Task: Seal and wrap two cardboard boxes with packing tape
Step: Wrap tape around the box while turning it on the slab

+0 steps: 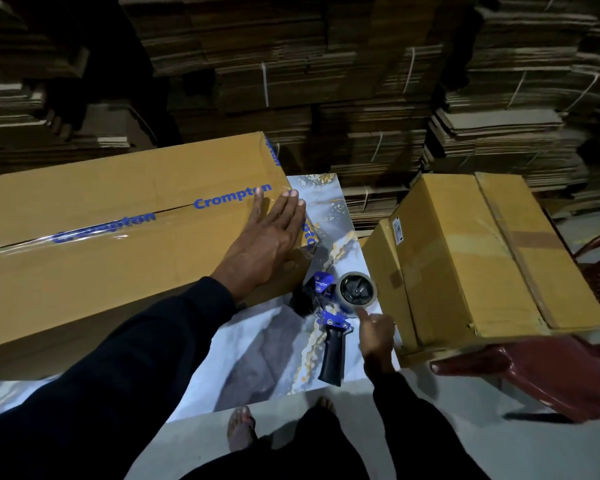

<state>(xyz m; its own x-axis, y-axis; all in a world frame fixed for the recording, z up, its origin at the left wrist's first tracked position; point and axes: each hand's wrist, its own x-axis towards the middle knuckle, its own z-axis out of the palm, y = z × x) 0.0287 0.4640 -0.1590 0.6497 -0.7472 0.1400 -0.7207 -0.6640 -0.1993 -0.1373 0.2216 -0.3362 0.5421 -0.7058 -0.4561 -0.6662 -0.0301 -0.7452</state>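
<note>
I see the long Crompton box (118, 237) lying across the marbled table (257, 358), clear tape along its seam; my left hand (267, 237) presses flat on its end, fingers straight. The smaller box (482, 258) sits right, on a red chair (534, 382). The tape dispenser (329, 313) lies between the 2 boxes, my right hand (378, 337) just beside it, loosely curled, holding nothing.

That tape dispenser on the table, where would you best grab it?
By the black handle of the tape dispenser. It points toward the person with bare table around it, so the right hand beside it can come from the near side. The roll end is crowded against the smaller box.
</note>
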